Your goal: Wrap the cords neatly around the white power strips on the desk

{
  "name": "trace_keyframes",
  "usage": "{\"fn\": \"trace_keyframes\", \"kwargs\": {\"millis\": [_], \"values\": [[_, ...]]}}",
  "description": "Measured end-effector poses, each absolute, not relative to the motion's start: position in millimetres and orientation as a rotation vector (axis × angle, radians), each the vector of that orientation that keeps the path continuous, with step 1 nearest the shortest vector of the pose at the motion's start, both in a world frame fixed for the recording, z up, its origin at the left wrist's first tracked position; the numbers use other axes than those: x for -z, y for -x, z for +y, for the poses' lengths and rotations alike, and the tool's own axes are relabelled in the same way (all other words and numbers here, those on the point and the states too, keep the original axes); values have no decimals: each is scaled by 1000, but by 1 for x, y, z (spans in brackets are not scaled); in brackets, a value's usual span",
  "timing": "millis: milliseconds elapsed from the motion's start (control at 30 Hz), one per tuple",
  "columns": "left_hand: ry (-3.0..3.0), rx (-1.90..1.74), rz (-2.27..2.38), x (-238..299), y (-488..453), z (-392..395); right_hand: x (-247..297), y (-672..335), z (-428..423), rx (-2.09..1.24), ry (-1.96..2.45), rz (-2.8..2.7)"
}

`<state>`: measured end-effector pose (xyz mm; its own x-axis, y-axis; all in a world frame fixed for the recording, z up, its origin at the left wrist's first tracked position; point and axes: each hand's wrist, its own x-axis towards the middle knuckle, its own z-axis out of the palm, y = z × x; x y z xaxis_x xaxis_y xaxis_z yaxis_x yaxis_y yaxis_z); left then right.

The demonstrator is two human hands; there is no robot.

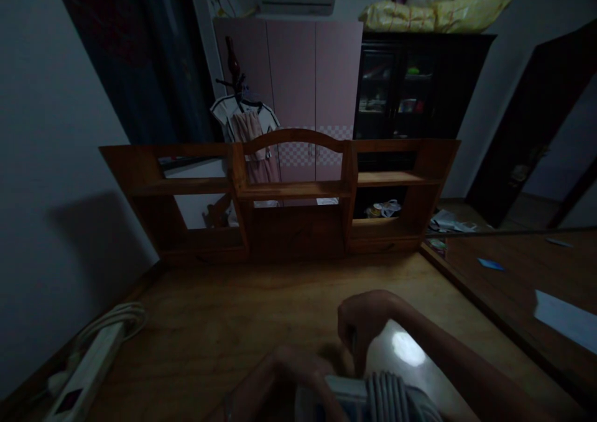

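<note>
In front of the wooden hutch (298,190), the left hand (298,369) grips a cord-wrapped block (355,388), long axis seemingly parallel; the right hand (368,316), nearer the hutch, curls its fingers, holding I cannot tell what.

right arm (448,353) bare, comes up from low right, slants in. wrist bent, right hand (368,316) on top, knuckles up, fingers curled in. left arm (249,388) comes from bottom, short bit showing. left hand (301,366) lower, near right one, apart. dark, blurry, grip hard to tell.
</note>
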<state>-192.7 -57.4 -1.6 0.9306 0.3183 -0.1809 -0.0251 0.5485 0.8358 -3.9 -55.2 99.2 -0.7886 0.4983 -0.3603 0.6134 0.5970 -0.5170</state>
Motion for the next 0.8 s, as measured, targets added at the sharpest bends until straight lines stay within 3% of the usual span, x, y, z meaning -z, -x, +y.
{"fn": "trace_keyframes", "kwargs": {"millis": [100, 200, 400, 633, 800], "values": [[-1222, 66, 408, -3, 195, -61, -103, 8, -63, 500, -1150, 2804], [-1196, 15, 543, -13, 193, -62, -105, -1, -65, 217, -1449, 2856], [-1073, -243, 550, -8, 175, -56, -122, -28, -59, 152, -1639, 2921], [-863, -606, 479, 20, 167, -40, -123, -16, -78, -219, -1716, 2975], [-654, -642, 435, 17, 173, -42, -100, -11, -86, 66, -1804, 3148]]}}
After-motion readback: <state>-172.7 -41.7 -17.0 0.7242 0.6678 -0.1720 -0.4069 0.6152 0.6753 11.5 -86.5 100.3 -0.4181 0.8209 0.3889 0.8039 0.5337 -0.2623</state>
